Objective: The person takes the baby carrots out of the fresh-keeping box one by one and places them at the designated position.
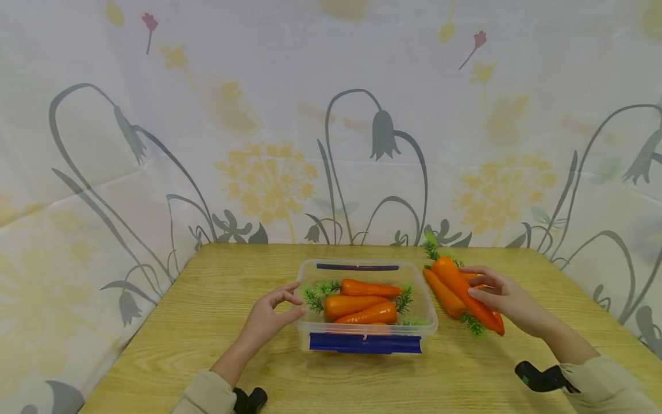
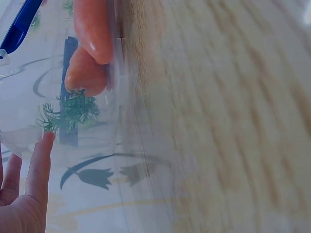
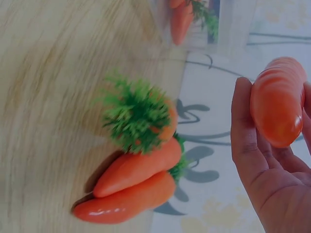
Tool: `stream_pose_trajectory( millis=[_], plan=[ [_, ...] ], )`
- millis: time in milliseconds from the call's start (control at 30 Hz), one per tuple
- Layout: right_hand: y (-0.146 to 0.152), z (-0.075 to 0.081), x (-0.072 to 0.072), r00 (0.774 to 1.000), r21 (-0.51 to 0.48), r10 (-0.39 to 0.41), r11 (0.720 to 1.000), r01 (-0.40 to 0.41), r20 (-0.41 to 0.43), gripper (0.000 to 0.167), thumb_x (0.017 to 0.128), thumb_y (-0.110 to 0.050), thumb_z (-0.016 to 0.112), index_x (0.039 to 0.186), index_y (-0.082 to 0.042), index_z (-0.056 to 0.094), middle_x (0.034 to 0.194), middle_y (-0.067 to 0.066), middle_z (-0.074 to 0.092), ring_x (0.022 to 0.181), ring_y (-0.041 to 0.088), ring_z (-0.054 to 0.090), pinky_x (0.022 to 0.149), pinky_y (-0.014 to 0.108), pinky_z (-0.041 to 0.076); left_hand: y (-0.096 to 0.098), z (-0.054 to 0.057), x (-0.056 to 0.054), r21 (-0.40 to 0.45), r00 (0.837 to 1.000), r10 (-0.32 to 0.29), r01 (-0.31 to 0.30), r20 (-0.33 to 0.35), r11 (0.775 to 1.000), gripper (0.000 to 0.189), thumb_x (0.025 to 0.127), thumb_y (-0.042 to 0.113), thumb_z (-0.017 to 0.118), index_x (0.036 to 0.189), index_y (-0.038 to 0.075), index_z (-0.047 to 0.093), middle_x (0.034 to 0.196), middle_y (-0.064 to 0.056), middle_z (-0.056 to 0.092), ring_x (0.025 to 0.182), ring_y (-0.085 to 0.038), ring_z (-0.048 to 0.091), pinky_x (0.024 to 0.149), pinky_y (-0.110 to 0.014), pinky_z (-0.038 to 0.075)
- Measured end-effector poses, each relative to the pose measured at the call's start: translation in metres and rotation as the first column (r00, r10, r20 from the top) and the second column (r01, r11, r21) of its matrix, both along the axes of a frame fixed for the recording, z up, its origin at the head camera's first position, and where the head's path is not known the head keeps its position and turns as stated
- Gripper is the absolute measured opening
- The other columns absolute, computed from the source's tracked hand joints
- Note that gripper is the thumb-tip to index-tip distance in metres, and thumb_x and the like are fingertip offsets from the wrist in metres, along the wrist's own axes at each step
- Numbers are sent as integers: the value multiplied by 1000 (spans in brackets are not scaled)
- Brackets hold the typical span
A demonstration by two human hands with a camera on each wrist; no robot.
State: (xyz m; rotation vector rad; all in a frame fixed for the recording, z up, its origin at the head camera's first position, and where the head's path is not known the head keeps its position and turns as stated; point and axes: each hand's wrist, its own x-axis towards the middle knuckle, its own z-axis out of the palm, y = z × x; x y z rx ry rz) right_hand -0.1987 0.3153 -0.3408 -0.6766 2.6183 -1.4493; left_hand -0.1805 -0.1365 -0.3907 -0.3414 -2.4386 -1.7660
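My right hand [image 1: 499, 296] holds an orange carrot [image 3: 277, 107] between thumb and fingers, raised above the table in the right wrist view. Below it lie several more carrots [image 3: 136, 167] with frilly green tops, to the right of a clear plastic box [image 1: 331, 328]. Inside that box are several carrots [image 1: 354, 305], lying mostly crosswise with their greens at the ends. At the box's left side is my left hand [image 1: 266, 316], fingers relaxed and fingertips right at the rim. The left wrist view shows a fingertip [image 2: 47, 141] by the box's corner.
Blue latches [image 1: 364, 343] hang on the front of the box, which stands lidless near the middle of the wooden table [image 1: 217, 287]. A white cloth [image 1: 269, 115] printed with flowers hangs behind the table and along its sides.
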Motion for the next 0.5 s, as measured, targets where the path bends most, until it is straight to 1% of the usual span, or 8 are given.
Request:
stream_pose_trajectory(
  millis=[67,167,233,400,500],
  plan=[
    [5,-3,0,1000,-8,-18,1000,18,6,44,98,-16,48,138,-1,35,122,25,44,97,-1,54,74,30,52,0,-1,-1,0,1000,1,-1,-1,1000,12,83,14,71,91,6,68,136,-3,49,129,-32,36,99,-58,30],
    [12,-6,-2,999,-6,-41,999,41,10,46,98,-16,48,138,1,34,121,26,43,95,2,56,73,31,52,0,-2,-1,2,1000,1,-1,-3,1000,13,83,15,71,91,6,68,136,-3,49,129,-32,37,99,-59,30],
    [16,-9,-2,997,-5,-70,998,70,21,46,98,-17,49,138,2,33,121,25,43,93,4,57,73,31,52,0,-1,-1,8,1000,-2,2,-1,1000,14,82,17,72,92,6,68,137,-2,49,129,-32,36,99,-59,30],
    [29,-15,-6,993,2,-119,993,119,23,48,99,-18,48,138,5,31,123,29,42,92,0,56,74,27,51,0,0,1,6,1000,-1,1,-1,1000,14,83,17,72,91,6,68,136,-2,49,129,-32,36,99,-59,29],
    [37,-19,-9,991,1,-134,991,134,31,50,99,-19,47,138,6,29,125,32,40,92,-2,54,75,27,51,0,0,1,-1,1000,3,-3,-3,1000,14,83,17,72,91,6,68,136,-2,49,129,-33,37,99,-60,29]
  ],
)
